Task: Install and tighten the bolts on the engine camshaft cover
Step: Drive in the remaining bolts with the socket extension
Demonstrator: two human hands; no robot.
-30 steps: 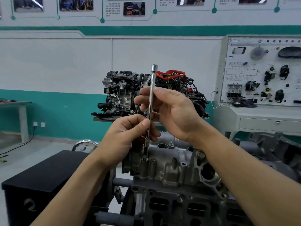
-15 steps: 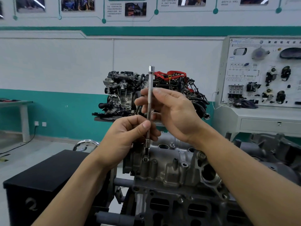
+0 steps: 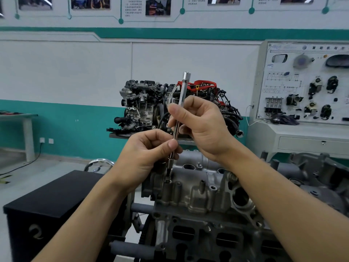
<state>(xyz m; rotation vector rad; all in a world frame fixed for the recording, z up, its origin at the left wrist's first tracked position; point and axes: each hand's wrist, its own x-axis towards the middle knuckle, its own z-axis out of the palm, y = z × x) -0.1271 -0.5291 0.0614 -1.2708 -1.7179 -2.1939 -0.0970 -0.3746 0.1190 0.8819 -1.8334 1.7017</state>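
**Both hands on the extension bar**

A long chrome extension bar (image 3: 181, 104) stands nearly upright, its lower tip on a bolt (image 3: 167, 180) in the camshaft cover (image 3: 196, 193). The left hand (image 3: 149, 157) pinches its lower shaft; the right hand (image 3: 202, 125) grips higher up.

Chinese characters head the training panel (image 3: 302, 72) (wall posters (image 3: 133, 8) too), seemingly all illegible.

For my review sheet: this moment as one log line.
left hand: pinches extension bar low | right hand: pinches it higher | tip: on cover bolt
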